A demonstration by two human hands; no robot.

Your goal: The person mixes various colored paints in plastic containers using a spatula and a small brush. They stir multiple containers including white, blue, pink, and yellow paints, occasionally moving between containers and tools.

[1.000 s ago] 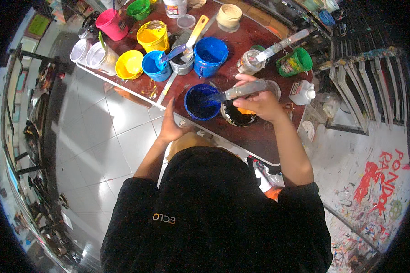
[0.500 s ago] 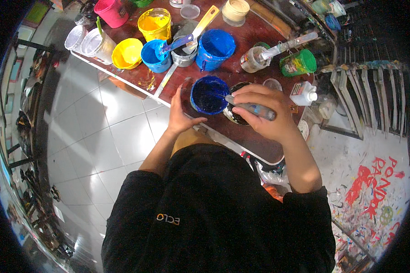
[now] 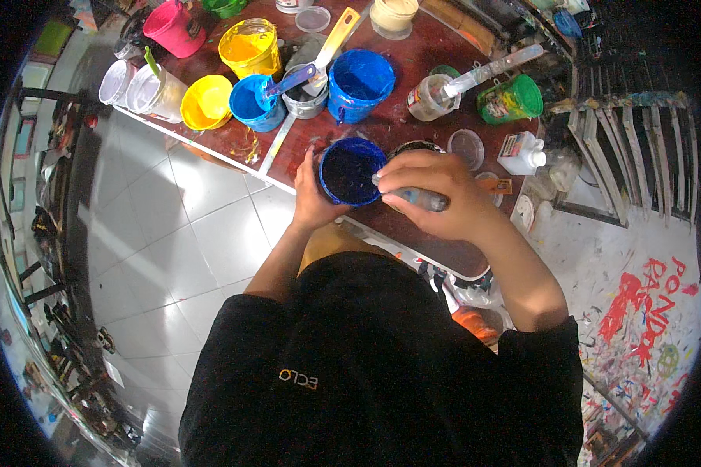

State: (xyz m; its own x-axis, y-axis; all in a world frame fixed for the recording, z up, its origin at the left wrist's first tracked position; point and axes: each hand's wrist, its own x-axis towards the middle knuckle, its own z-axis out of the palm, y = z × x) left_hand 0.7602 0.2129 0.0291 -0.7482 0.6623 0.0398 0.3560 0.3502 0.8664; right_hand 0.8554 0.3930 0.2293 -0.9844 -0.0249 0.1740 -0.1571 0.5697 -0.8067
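A dark blue tub (image 3: 353,145) with dark blue paint inside stands near the table's front edge. My left hand (image 3: 316,198) curves around its left side, fingers against the wall and thumb at the near side. Over the tub's right rim, my right hand (image 3: 440,187) is closed on a paint-smeared grey-handled tool (image 3: 424,199). The tool's working end points into the tub and cannot be made out. Just right of the tub, a round container with a dark rim (image 3: 415,145) is largely covered by my right hand.
Behind stand a bright blue bucket (image 3: 361,86), a light blue tub (image 3: 257,113), and yellow tubs (image 3: 207,105) on the dark red table (image 3: 436,247). A clear cup (image 3: 428,100), green tub (image 3: 511,101) and white bottle (image 3: 520,153) stand right. Metal racks (image 3: 623,159) lie beyond.
My left hand has closed in against the tub's side. The right hand and the tool have shifted slightly left and down, the tool's end now lower at the rim. The view has shifted a little.
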